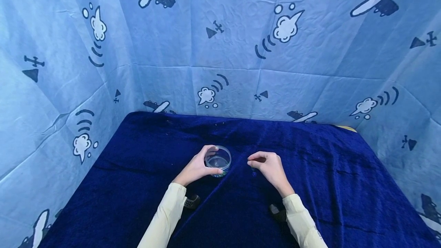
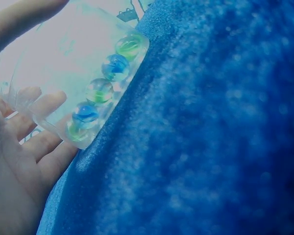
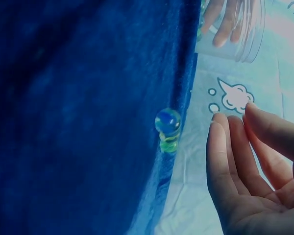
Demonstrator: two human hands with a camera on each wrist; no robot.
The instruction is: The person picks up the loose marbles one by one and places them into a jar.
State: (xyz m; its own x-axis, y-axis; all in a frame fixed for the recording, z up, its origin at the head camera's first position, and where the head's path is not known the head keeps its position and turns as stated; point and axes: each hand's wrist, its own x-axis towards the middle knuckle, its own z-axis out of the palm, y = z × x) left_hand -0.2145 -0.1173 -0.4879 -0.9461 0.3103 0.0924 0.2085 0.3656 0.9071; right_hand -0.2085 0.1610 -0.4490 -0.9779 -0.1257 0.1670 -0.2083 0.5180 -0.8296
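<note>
My left hand (image 1: 197, 168) grips a clear round jar (image 1: 220, 159) from its left side, thumb in front and fingers behind. Inside, several glass marbles (image 2: 115, 67) with blue and green swirls line the jar's bottom, as the left wrist view shows. To the jar's right, my right hand (image 1: 270, 167) hovers over the cloth, thumb and fingertips brought near each other; nothing shows between them in the right wrist view. Close by on the cloth lie a blue-swirled marble (image 3: 167, 121) and, right against it in that view, a green-yellow marble (image 3: 169, 143).
Dark blue velvet cloth (image 1: 138, 156) covers the table. Light blue fabric (image 1: 234, 49) printed with planes and clouds hangs behind and at the sides. A yellow strip (image 1: 346, 128) shows at the far right corner. Dark wrist devices (image 1: 192, 202) sit beneath both cuffs.
</note>
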